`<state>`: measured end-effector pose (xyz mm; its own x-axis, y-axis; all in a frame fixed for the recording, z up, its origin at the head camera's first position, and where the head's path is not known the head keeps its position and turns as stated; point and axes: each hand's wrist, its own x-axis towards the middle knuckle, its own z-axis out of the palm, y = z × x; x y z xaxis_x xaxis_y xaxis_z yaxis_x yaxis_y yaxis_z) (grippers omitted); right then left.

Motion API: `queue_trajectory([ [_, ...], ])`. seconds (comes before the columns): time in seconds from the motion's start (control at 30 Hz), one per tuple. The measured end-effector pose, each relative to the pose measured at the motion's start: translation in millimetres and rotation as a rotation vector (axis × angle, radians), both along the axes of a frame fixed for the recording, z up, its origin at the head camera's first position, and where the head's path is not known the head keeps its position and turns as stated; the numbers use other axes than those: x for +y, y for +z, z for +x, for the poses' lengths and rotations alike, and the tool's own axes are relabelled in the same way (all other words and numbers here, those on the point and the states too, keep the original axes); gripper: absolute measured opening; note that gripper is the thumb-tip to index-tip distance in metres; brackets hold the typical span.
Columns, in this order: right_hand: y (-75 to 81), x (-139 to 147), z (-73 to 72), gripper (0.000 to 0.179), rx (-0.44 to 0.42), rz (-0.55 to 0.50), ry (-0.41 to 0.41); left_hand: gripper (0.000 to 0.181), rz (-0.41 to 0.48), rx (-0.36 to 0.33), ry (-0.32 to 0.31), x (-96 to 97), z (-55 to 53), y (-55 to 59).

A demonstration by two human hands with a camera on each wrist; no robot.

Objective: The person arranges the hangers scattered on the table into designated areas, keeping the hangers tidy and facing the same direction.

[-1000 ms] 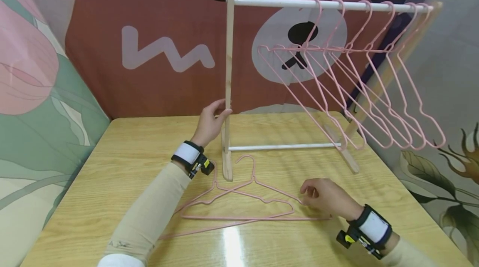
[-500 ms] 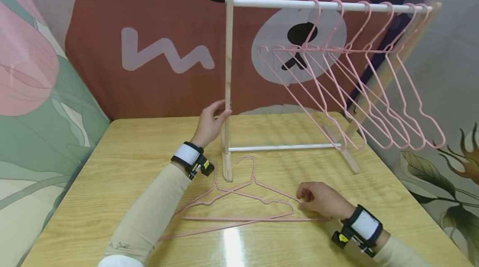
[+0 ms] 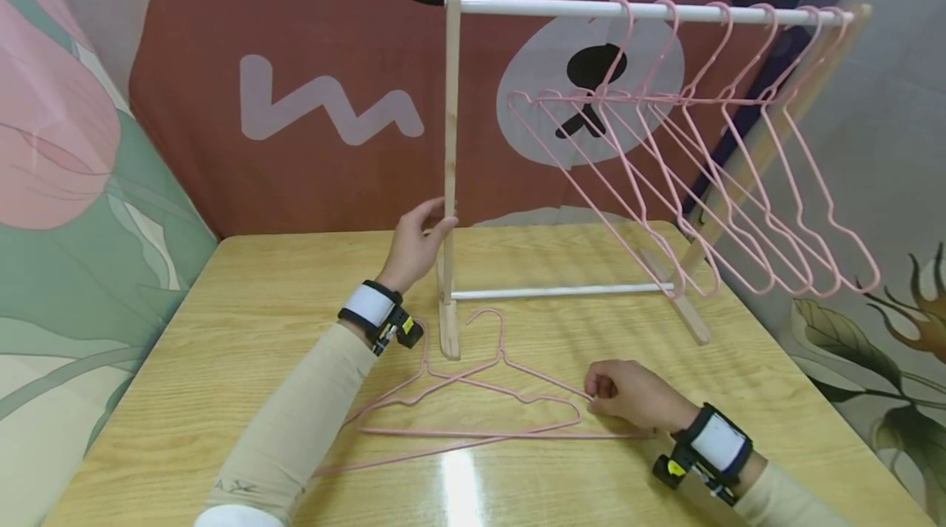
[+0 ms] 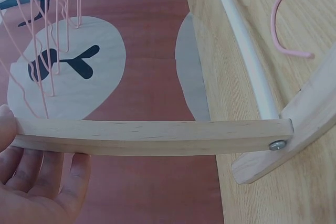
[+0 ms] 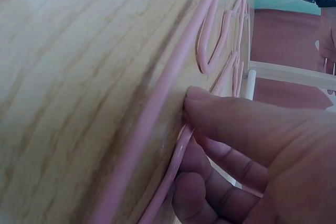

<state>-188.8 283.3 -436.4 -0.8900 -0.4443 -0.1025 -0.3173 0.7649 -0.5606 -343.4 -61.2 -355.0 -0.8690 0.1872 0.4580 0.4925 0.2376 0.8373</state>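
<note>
Two pink clothes hangers lie overlapping on the table in the head view. My right hand (image 3: 639, 396) pinches the right shoulder of the upper hanger (image 3: 547, 377) between thumb and fingers. The other hanger (image 3: 406, 457) lies partly beneath it, to the left. With the thumb on one side and fingers on the other, my left hand (image 3: 417, 246) holds the near wooden post (image 3: 452, 116) of a small clothes rack. The left wrist view shows that post (image 4: 157, 136) bolted to its foot. In the right wrist view the held hanger's wire (image 5: 170, 174) runs between thumb and fingers.
Several pink hangers (image 3: 639, 182) hang from the rack's white top rail (image 3: 539, 6), grouped toward its right end. A lower white bar (image 3: 562, 291) joins the rack's feet. The wooden table (image 3: 244, 305) meets a patterned cloth backdrop (image 3: 318, 10).
Since a second ago my right hand has shifted slightly left along the hanger's shoulder. My left hand, the rack and the hangers look unmoved.
</note>
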Motion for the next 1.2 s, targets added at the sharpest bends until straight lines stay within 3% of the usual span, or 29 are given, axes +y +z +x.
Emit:
queue_trajectory([
  [0.37, -0.4, -2.2, -0.3, 0.019, 0.033, 0.052, -0.043, 0.037, 0.006, 0.001, -0.005, 0.2, 0.8, -0.1],
  [0.9, 7.0, -1.1, 0.3, 0.010, -0.051, -0.004, -0.074, 0.037, 0.006, -0.002, -0.005, 0.3, 0.4, 0.4],
  [1.2, 8.4, 5.7, -0.9, 0.002, -0.109, -0.066, -0.034, 0.037, 0.010, -0.009, -0.011, 0.1, -1.5, -0.6],
])
